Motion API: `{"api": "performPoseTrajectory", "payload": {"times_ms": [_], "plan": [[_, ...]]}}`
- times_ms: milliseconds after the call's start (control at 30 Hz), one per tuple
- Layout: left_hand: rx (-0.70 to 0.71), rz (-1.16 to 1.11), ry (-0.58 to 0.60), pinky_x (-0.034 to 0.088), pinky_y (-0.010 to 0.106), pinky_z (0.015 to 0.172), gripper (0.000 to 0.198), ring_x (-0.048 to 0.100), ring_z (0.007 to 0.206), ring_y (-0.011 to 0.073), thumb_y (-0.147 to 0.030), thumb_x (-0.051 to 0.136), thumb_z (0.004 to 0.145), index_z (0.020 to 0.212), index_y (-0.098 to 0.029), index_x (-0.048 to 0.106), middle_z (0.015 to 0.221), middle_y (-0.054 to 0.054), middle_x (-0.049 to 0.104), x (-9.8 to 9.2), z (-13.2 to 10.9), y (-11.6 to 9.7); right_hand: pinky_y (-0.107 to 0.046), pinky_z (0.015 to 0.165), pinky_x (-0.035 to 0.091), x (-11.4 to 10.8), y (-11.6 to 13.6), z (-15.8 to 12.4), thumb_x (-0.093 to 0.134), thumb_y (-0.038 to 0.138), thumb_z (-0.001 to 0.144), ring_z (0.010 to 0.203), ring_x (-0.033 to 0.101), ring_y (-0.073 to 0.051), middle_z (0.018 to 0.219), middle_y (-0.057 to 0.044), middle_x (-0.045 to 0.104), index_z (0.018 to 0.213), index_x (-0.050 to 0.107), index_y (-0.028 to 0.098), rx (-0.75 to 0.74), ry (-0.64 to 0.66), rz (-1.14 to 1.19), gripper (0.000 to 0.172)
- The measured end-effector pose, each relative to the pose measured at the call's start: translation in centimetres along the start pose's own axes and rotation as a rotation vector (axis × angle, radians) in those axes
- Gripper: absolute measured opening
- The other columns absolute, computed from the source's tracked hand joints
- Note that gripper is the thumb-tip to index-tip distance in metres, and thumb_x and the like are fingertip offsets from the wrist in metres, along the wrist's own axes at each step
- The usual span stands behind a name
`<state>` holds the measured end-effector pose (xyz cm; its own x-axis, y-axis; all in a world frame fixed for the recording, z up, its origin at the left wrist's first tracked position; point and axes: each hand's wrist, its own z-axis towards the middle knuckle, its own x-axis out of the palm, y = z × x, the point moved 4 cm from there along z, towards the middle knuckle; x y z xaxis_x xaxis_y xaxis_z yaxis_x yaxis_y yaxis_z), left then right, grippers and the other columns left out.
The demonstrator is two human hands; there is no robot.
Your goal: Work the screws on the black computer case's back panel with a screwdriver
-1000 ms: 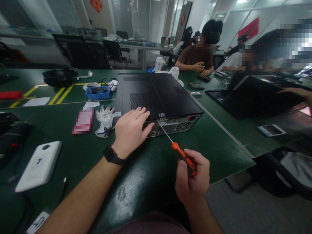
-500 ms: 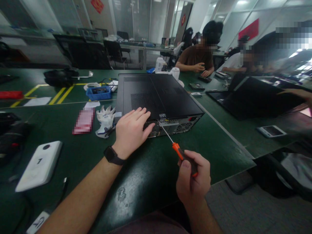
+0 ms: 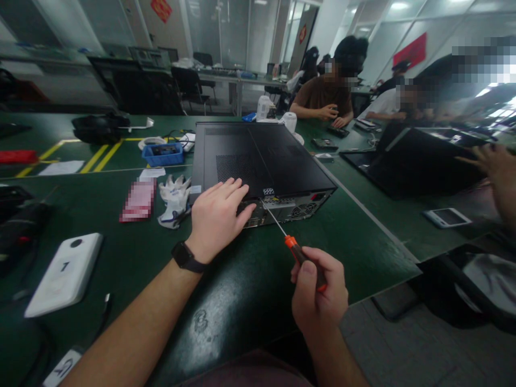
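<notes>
A black desktop computer case (image 3: 258, 156) lies on its side, its rear panel with a round fan grille (image 3: 305, 210) facing me. My left hand (image 3: 220, 212) rests flat on the near edge of the case, fingers stretched over the top and thumb apart. In my right hand (image 3: 320, 290) is a screwdriver (image 3: 296, 250) with an orange and dark handle, my fingers wrapped round it. Its thin shaft points up and left, the tip at the rear panel's upper edge just right of my left thumb. Whether it sits in a screw is too small to tell.
White work gloves (image 3: 175, 200), a pink packet (image 3: 139, 200) and a blue bin (image 3: 163, 154) lie left of the case. Nearer is a white power bank (image 3: 66, 274). To the right are a phone (image 3: 447, 217), a dark laptop (image 3: 419, 161) and another person's hand (image 3: 494, 166).
My right fingers have shifted slightly on the screwdriver handle, its tip staying at the same spot. My left hand is unmoved. At the right, the other person's hand has come further into view.
</notes>
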<state>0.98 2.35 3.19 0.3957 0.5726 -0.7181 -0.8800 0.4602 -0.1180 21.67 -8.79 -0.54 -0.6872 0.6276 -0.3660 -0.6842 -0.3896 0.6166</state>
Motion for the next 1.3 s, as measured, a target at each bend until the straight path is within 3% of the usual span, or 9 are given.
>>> {"api": "performPoseTrajectory", "payload": {"times_ms": [133, 267, 467, 700, 933, 1133, 1300], "plan": [[-0.008, -0.016, 0.006, 0.053, 0.053, 0.116, 0.036, 0.067, 0.134, 0.0323, -0.034, 0.066, 0.100, 0.131, -0.017, 0.072, 0.141, 0.015, 0.072, 0.03, 0.01, 0.01, -0.030, 0.062, 0.061, 0.01, 0.26, 0.09, 0.061, 0.027, 0.096, 0.070, 0.074, -0.017, 0.093, -0.004, 0.075, 0.123, 0.065, 0.022, -0.041, 0.030, 0.044, 0.028], [-0.010, -0.013, 0.003, 0.053, 0.052, 0.116, 0.036, 0.068, 0.134, 0.0324, -0.034, 0.066, 0.100, 0.131, -0.017, 0.072, 0.140, 0.015, 0.072, 0.04, -0.01, 0.05, -0.031, 0.067, 0.063, -0.08, 0.78, 0.40, 0.064, 0.022, 0.092, 0.076, 0.076, -0.019, 0.098, -0.005, 0.075, 0.120, 0.065, 0.022, -0.108, -0.030, 0.013, 0.028], [0.002, 0.007, -0.003, 0.053, 0.050, 0.115, 0.036, 0.069, 0.132, 0.0318, -0.034, 0.066, 0.100, 0.129, -0.015, 0.072, 0.139, 0.015, 0.073, 0.01, -0.01, 0.02, -0.026, 0.056, 0.058, 0.18, -0.08, -0.05, 0.059, 0.029, 0.101, 0.061, 0.073, -0.015, 0.087, -0.003, 0.076, 0.120, 0.068, 0.021, -0.002, 0.030, 0.018, 0.022], [-0.002, -0.008, -0.002, 0.053, 0.052, 0.115, 0.036, 0.068, 0.133, 0.0320, -0.034, 0.067, 0.100, 0.130, -0.016, 0.072, 0.140, 0.015, 0.073, 0.10, -0.05, 0.09, -0.032, 0.067, 0.061, -0.03, 0.57, 0.27, 0.061, 0.022, 0.095, 0.076, 0.075, -0.018, 0.101, -0.006, 0.074, 0.121, 0.066, 0.022, -0.052, 0.003, 0.045, 0.027], [0.007, 0.002, -0.013, 0.054, 0.050, 0.115, 0.036, 0.069, 0.132, 0.0317, -0.034, 0.067, 0.100, 0.129, -0.015, 0.072, 0.139, 0.015, 0.073, 0.00, -0.05, 0.00, -0.028, 0.060, 0.057, 0.01, 0.03, -0.05, 0.056, 0.029, 0.103, 0.062, 0.070, -0.015, 0.081, 0.000, 0.072, 0.117, 0.068, 0.022, -0.004, 0.000, 0.004, 0.020], [-0.005, -0.011, -0.005, 0.053, 0.052, 0.115, 0.035, 0.068, 0.133, 0.0320, -0.034, 0.066, 0.100, 0.130, -0.016, 0.072, 0.139, 0.015, 0.073, -0.04, -0.05, 0.03, -0.031, 0.067, 0.060, -0.05, 0.22, -0.03, 0.060, 0.026, 0.097, 0.077, 0.074, -0.018, 0.099, -0.006, 0.075, 0.123, 0.065, 0.021, -0.054, 0.024, 0.041, 0.027], [-0.005, -0.006, -0.008, 0.054, 0.051, 0.115, 0.035, 0.068, 0.133, 0.0316, -0.033, 0.067, 0.100, 0.130, -0.016, 0.073, 0.139, 0.015, 0.073, -0.04, -0.03, 0.06, -0.027, 0.059, 0.058, -0.02, -0.13, -0.16, 0.059, 0.025, 0.100, 0.061, 0.071, -0.013, 0.089, -0.002, 0.075, 0.119, 0.067, 0.021, 0.006, -0.011, 0.020, 0.021]]}}
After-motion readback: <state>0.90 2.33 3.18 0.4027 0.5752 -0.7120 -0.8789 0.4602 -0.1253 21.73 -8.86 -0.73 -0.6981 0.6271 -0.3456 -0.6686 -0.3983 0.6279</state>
